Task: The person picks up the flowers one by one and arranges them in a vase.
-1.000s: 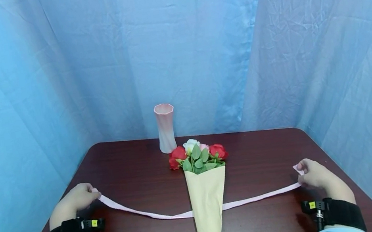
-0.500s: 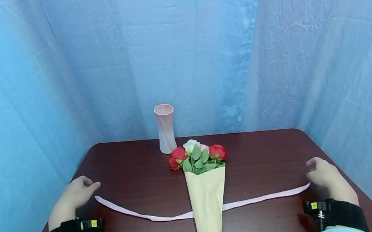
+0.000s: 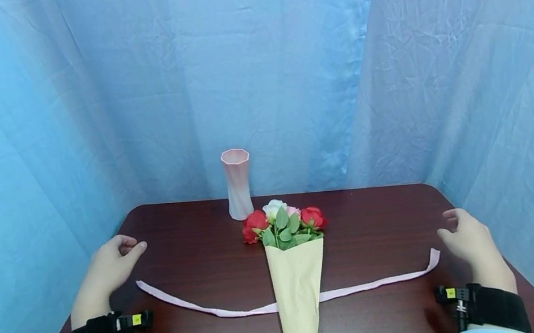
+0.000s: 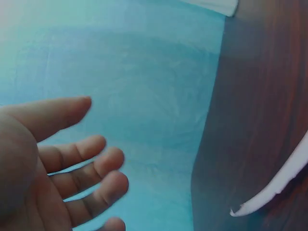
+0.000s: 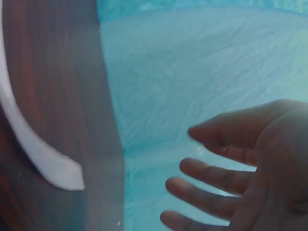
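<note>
A person's left hand point(image 3: 111, 267), fingers loosely bent and grasping nothing, hovers by the left edge of a dark wooden table point(image 3: 195, 237), while the right hand point(image 3: 470, 242), also relaxed and holding nothing, hangs by the right edge. Between them a pale pink ribbon point(image 3: 378, 283) stretches across the table, an end near each hand, its middle hidden beneath a bouquet point(image 3: 296, 277) of red, white and pink flowers point(image 3: 313, 217) wrapped in cream paper point(image 3: 300, 311). The blooms face the far edge, where a pink-and-white vase point(image 3: 238, 188) stands upright, left of center, before blue curtains point(image 3: 253, 76).
</note>
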### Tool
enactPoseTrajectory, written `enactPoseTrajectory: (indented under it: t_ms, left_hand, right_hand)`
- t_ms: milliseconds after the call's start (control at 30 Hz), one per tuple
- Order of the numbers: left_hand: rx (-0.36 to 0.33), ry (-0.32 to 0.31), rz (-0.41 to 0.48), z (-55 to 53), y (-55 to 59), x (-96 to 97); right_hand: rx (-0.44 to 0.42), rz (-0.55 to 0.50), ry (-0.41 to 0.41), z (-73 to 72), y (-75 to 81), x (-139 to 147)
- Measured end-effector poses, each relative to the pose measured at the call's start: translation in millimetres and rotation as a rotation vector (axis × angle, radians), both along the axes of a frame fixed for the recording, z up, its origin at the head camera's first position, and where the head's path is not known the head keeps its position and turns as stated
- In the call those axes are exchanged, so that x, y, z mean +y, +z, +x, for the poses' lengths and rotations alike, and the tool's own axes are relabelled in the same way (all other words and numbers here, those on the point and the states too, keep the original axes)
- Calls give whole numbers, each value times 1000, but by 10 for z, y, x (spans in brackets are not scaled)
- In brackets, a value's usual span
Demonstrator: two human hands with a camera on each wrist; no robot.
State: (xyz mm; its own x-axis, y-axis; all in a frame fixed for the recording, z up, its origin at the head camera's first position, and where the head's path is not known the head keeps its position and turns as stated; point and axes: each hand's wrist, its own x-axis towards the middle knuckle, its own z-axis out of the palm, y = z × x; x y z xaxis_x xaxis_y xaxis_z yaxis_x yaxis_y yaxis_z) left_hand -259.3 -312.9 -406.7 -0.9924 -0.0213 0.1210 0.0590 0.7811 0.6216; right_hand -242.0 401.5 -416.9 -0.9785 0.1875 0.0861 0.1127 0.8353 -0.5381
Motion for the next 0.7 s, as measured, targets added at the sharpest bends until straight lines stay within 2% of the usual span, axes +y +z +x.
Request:
enactPoseTrajectory:
  t_ms: [133, 333, 500, 700]
  left_hand:
    - [61, 6, 30, 12, 76, 90]
    - [127, -8, 44, 53, 188, 254]
    - [201, -62, 72, 62, 235, 420]
    - [270, -131, 98, 37, 251, 644]
  right_hand:
    - [81, -51, 24, 28, 99, -123]
    - [135, -154, 77, 59, 276, -371]
    - [168, -197, 150, 95, 378, -566]
    - [168, -178, 241, 101, 456, -786]
